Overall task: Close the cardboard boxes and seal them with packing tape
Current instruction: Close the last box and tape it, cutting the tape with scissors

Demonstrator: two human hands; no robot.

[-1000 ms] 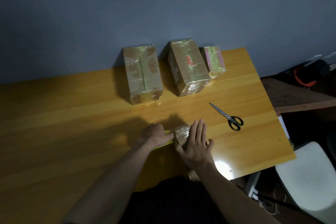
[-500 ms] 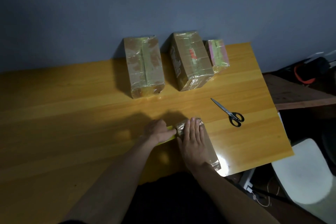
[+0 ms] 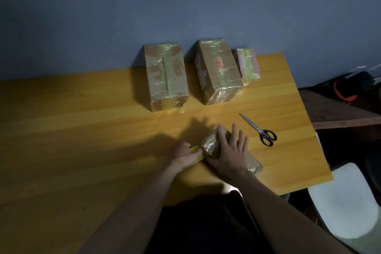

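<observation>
Small box (image 3: 212, 146): lies near the table's near right edge, wrapped in shiny tape.
Right hand (image 3: 231, 150): flat on top of the small box, fingers straight and spread apart.
Left hand (image 3: 184, 155): just left of the box, fingers curled on a yellow-green tape strip (image 3: 195, 153) at the box's left end.
Scissors (image 3: 260, 131): right of the box, apart from it.
Far boxes: left box (image 3: 166, 76), middle box (image 3: 218, 70) and pink box (image 3: 247, 65) stand taped by the wall.
Table (image 3: 82, 130): yellow wood.
</observation>
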